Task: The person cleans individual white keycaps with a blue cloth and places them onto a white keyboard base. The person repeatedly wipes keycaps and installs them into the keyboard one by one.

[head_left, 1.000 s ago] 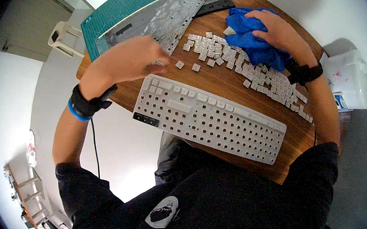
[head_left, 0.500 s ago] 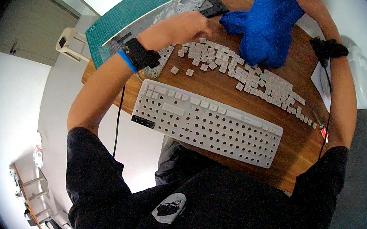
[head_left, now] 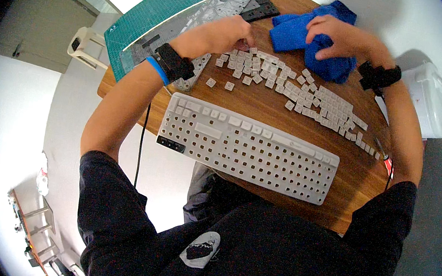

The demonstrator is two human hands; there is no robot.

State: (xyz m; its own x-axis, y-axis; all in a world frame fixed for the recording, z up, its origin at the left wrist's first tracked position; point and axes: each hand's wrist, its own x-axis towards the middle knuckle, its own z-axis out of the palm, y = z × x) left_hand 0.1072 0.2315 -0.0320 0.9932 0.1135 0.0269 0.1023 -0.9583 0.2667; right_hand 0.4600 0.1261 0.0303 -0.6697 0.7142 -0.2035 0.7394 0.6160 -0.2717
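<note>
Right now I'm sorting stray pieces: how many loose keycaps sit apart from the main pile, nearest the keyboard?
2. One keycap lies by the left hand's wrist; the other keycap sits just right of it. Both lie above the keyboard. More may hide under the hand.

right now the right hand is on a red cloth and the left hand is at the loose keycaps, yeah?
Not quite: the cloth is blue, not red. The head view shows the right hand resting on it, while the left hand is at the loose keycaps on the wooden table, as you said.
</note>
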